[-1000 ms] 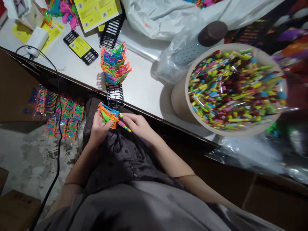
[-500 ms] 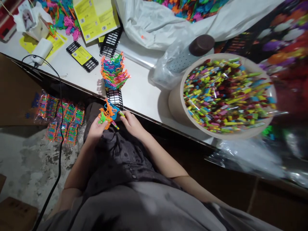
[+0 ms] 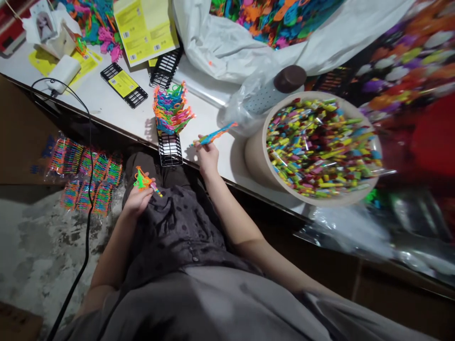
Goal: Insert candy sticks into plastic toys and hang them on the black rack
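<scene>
Over my lap, my left hand [image 3: 138, 199] is closed around small green and orange plastic pieces [image 3: 141, 180] and a striped multicoloured stick [image 3: 157, 190]. My right hand [image 3: 208, 158] is over the table's front edge, fingers pinching a long, thin blue and orange plastic piece [image 3: 218, 134] that points to the right. Between the hands, a black slotted rack [image 3: 170, 150] sticks out over the edge. Rows of bright plastic pieces [image 3: 173, 109] stand on its far part. What kind of toy the pieces are I cannot make out.
A beige bucket [image 3: 254, 158] full of small, bright wrapped sticks stands at right, beside a bottle [image 3: 266, 92] in clear plastic. Behind lies a white sack [image 3: 227, 52] of plastic pieces. Yellow-labelled cards [image 3: 124, 85] lie at left. A black cable [image 3: 91, 189] hangs near bagged pieces [image 3: 87, 170] below.
My hands, close together before, have moved apart. The right has gone up and right over the table with the blue and orange piece; the left has shifted slightly left, keeping the green and orange ones.
</scene>
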Action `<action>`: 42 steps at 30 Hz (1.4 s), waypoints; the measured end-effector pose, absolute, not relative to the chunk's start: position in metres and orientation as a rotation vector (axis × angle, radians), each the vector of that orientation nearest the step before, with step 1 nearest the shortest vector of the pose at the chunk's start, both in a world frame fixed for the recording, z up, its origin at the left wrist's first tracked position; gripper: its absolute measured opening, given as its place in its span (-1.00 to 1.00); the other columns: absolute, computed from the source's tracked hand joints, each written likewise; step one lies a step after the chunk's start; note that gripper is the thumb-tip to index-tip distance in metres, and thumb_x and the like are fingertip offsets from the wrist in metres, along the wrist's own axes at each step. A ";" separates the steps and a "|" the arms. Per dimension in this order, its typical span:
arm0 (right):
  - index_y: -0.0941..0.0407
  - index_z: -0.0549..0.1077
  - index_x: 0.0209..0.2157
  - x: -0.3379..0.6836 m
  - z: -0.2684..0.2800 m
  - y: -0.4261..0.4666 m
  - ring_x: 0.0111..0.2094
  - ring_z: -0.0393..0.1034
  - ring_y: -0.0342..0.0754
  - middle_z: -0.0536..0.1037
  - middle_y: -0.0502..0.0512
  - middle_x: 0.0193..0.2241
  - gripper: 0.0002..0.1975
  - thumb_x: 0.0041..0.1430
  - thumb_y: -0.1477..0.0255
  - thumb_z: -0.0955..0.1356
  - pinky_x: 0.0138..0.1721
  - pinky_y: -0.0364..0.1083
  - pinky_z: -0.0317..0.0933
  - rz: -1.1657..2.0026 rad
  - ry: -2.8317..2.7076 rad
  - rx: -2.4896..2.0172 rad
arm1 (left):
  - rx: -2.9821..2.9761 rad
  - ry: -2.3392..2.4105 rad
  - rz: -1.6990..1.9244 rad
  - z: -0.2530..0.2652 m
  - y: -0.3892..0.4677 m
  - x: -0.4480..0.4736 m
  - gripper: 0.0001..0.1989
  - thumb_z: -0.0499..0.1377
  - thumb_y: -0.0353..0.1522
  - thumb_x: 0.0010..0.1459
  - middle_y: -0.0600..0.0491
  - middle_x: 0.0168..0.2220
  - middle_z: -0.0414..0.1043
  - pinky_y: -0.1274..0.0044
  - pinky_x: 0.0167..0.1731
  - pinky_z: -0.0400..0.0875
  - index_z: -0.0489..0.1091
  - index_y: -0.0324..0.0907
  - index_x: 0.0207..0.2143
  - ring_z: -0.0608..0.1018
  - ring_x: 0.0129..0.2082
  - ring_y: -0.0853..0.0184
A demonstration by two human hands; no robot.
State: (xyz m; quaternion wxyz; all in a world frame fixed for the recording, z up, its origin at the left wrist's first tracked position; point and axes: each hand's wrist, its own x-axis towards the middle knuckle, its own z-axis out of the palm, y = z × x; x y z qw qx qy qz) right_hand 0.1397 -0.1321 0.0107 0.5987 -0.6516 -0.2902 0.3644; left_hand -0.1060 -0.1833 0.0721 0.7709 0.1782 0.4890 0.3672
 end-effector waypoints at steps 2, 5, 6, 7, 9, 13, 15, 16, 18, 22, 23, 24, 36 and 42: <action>0.23 0.35 -0.15 0.133 0.009 -0.117 -0.18 0.38 -0.12 0.47 0.19 -0.20 -0.54 -0.05 0.23 0.35 -0.07 -0.10 0.23 0.803 -0.742 -1.504 | 0.447 1.065 0.786 0.070 -0.184 -0.109 -0.35 0.28 -0.55 -0.30 0.04 -0.25 0.46 0.62 -0.19 0.38 0.30 -0.18 -0.04 0.47 -0.33 0.52; 0.25 0.35 -0.24 0.123 0.006 -0.096 -0.20 0.39 -0.08 0.48 0.23 -0.24 -0.64 -0.04 0.29 0.35 -0.08 -0.07 0.24 0.766 -0.823 -1.611 | 0.569 1.083 0.783 0.066 -0.182 -0.115 -0.33 0.35 -0.48 -0.33 0.00 -0.25 0.48 0.62 -0.24 0.40 0.33 -0.22 -0.05 0.49 -0.35 0.48; 0.25 0.35 -0.25 0.120 0.005 -0.090 -0.23 0.40 -0.07 0.49 0.23 -0.26 -0.66 -0.03 0.30 0.34 -0.10 -0.07 0.25 0.762 -0.838 -1.661 | 0.624 1.092 0.783 0.065 -0.181 -0.117 -0.34 0.36 -0.45 -0.32 -0.02 -0.23 0.48 0.61 -0.24 0.41 0.34 -0.23 -0.05 0.49 -0.35 0.47; 0.25 0.34 -0.26 0.118 0.004 -0.086 -0.25 0.40 -0.07 0.49 0.23 -0.28 -0.67 -0.01 0.30 0.33 -0.13 -0.06 0.26 0.756 -0.852 -1.704 | 0.681 1.102 0.782 0.064 -0.180 -0.119 -0.36 0.36 -0.43 -0.29 -0.04 -0.22 0.48 0.59 -0.22 0.42 0.35 -0.24 -0.05 0.50 -0.34 0.45; 0.24 0.32 -0.27 0.116 0.004 -0.081 -0.30 0.40 -0.07 0.49 0.21 -0.31 -0.69 0.01 0.30 0.31 -0.18 -0.08 0.26 0.734 -0.891 -1.757 | 0.781 1.124 0.761 0.061 -0.178 -0.123 -0.38 0.35 -0.40 -0.24 -0.07 -0.21 0.49 0.53 -0.15 0.42 0.36 -0.25 -0.03 0.51 -0.31 0.41; 0.20 0.31 -0.33 0.118 0.005 -0.082 -0.39 0.35 -0.10 0.47 0.15 -0.40 -0.72 0.00 0.28 0.32 -0.29 -0.13 0.23 0.645 -0.971 -1.866 | 1.079 1.194 0.774 0.056 -0.172 -0.131 -0.57 0.26 -0.39 -0.13 -0.07 -0.18 0.47 0.46 -0.08 0.40 0.44 -0.23 -0.11 0.51 -0.23 0.34; 0.18 0.31 -0.37 0.120 0.004 -0.085 -0.44 0.30 -0.12 0.45 0.10 -0.46 -0.74 -0.01 0.26 0.31 -0.35 -0.14 0.21 0.601 -1.023 -1.909 | 1.306 1.224 0.815 0.054 -0.168 -0.134 -0.69 0.20 -0.42 -0.11 -0.04 -0.21 0.46 0.48 -0.08 0.39 0.50 -0.19 -0.23 0.49 -0.22 0.33; 0.17 0.31 -0.38 0.121 0.003 -0.086 -0.45 0.29 -0.13 0.43 0.08 -0.48 -0.75 0.00 0.26 0.31 -0.36 -0.14 0.20 0.583 -1.062 -1.907 | 1.404 1.234 0.825 0.053 -0.166 -0.136 -0.71 0.18 -0.44 -0.11 -0.03 -0.23 0.46 0.50 -0.09 0.38 0.51 -0.18 -0.25 0.48 -0.21 0.34; 0.17 0.31 -0.38 0.124 0.001 -0.087 -0.46 0.26 -0.13 0.41 0.07 -0.49 -0.76 0.01 0.27 0.30 -0.37 -0.13 0.19 0.555 -1.148 -1.895 | 1.530 1.257 0.817 0.051 -0.162 -0.139 -0.67 0.15 -0.48 -0.11 -0.02 -0.24 0.45 0.53 -0.10 0.37 0.51 -0.16 -0.23 0.47 -0.21 0.34; 0.18 0.33 -0.36 0.127 -0.002 -0.084 -0.47 0.26 -0.10 0.41 0.08 -0.48 -0.78 0.04 0.29 0.29 -0.37 -0.10 0.17 0.536 -1.254 -1.934 | 1.653 1.296 0.804 0.047 -0.155 -0.143 -0.59 0.13 -0.49 -0.10 -0.04 -0.17 0.44 0.54 -0.02 0.35 0.47 -0.16 -0.13 0.46 -0.15 0.32; 0.18 0.33 -0.35 0.127 -0.002 -0.083 -0.45 0.28 -0.08 0.42 0.10 -0.46 -0.78 0.04 0.30 0.30 -0.35 -0.09 0.18 0.539 -1.257 -1.938 | 1.663 1.268 0.784 0.047 -0.154 -0.144 -0.57 0.13 -0.50 -0.10 -0.03 -0.14 0.44 0.53 0.01 0.34 0.46 -0.15 -0.11 0.46 -0.12 0.31; 0.18 0.34 -0.34 0.126 -0.001 -0.081 -0.41 0.31 -0.06 0.45 0.12 -0.42 -0.78 0.04 0.31 0.30 -0.33 -0.08 0.18 0.545 -1.257 -1.931 | 1.672 1.228 0.757 0.047 -0.152 -0.144 -0.55 0.13 -0.51 -0.11 -0.02 -0.11 0.43 0.52 0.04 0.33 0.46 -0.13 -0.10 0.45 -0.10 0.31; 0.15 0.32 -0.33 0.117 0.016 -0.078 -0.31 0.37 -0.04 0.50 0.07 -0.33 -0.83 0.03 0.38 0.34 -0.33 -0.13 0.12 0.619 -1.135 -1.974 | 1.414 1.339 0.999 0.045 -0.132 -0.109 -0.74 0.27 -0.33 -0.09 -0.02 -0.25 0.35 0.54 -0.12 0.37 0.41 -0.21 -0.29 0.43 -0.22 0.39; 0.15 0.30 -0.41 0.120 0.018 -0.076 -0.35 0.34 -0.08 0.49 0.04 -0.37 -0.85 0.01 0.40 0.36 -0.39 -0.15 0.07 0.668 -1.104 -1.950 | 1.132 1.238 1.308 0.051 -0.080 -0.046 -0.45 0.34 -0.35 -0.21 0.12 -0.35 0.28 0.62 -0.21 0.35 0.09 -0.14 -0.21 0.44 -0.33 0.50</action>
